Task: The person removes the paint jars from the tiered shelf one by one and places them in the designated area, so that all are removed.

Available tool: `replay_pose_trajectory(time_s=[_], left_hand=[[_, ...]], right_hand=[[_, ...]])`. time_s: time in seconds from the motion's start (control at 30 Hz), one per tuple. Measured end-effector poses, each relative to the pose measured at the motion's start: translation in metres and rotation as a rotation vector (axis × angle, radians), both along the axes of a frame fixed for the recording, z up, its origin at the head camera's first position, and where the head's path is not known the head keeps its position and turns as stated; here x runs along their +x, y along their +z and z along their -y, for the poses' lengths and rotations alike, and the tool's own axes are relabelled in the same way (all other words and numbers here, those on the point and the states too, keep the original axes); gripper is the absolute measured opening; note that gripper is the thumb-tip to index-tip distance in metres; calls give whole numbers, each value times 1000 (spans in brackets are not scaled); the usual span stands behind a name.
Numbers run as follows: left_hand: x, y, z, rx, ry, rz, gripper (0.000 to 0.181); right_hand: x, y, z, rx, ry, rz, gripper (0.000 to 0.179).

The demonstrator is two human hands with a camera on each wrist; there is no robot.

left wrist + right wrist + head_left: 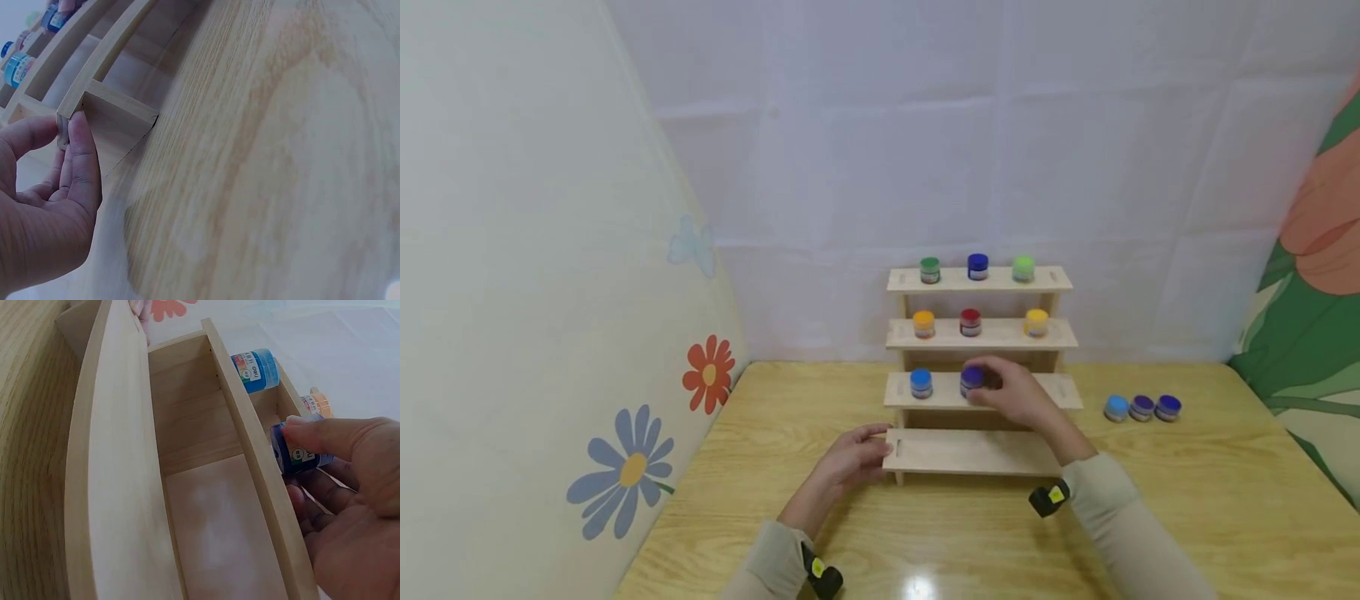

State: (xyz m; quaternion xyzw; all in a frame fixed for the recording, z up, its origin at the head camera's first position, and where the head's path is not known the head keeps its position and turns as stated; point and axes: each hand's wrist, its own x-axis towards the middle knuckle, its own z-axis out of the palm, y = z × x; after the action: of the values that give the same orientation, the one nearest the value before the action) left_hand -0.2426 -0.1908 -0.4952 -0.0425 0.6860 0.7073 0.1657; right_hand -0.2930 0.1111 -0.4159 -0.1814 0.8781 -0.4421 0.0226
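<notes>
My right hand (1018, 396) grips a dark purple-blue paint jar (294, 447) at the middle of the third step down of a wooden tiered rack (970, 454). To its left on that step stands a light blue paint jar (921, 383). With thumb and fingertips, my left hand (56, 181) pinches the left end of the rack's lowest shelf, which bears no jars. On the step above the held jar sit an orange jar (923, 324), a red jar (970, 322) and a yellow jar (1036, 323).
Along the top step are a green jar (929, 271), a dark blue jar (977, 267) and a light green jar (1023, 268). Right of the rack, a light blue jar (1117, 408) and two purple-blue jars (1142, 407) stand in a row on the wooden table (1225, 500). White cloth hangs behind.
</notes>
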Motion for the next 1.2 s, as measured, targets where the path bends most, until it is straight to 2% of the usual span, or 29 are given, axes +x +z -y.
replay_pose_trajectory(time_s=[0.2,0.47,0.77,0.97,1.2], left_hand=[[0,2,1,-9,-1,3,55],[-3,-1,0,7,3,-6,54],[-4,-3,0,9,6,-1,55],[-4,-3,0,4,9,-11,55],[-4,-4,0,3,14,-13,55]], right_hand=[[10,4,-10,-55,0,-46,46],[22,8,-39,-75,-22,-114,43],[37,2,-83,-67,-59,-115,49],[47,5,-108,-52,-80,-120,54],[47,-1,-132,-20,-111,-131,53]])
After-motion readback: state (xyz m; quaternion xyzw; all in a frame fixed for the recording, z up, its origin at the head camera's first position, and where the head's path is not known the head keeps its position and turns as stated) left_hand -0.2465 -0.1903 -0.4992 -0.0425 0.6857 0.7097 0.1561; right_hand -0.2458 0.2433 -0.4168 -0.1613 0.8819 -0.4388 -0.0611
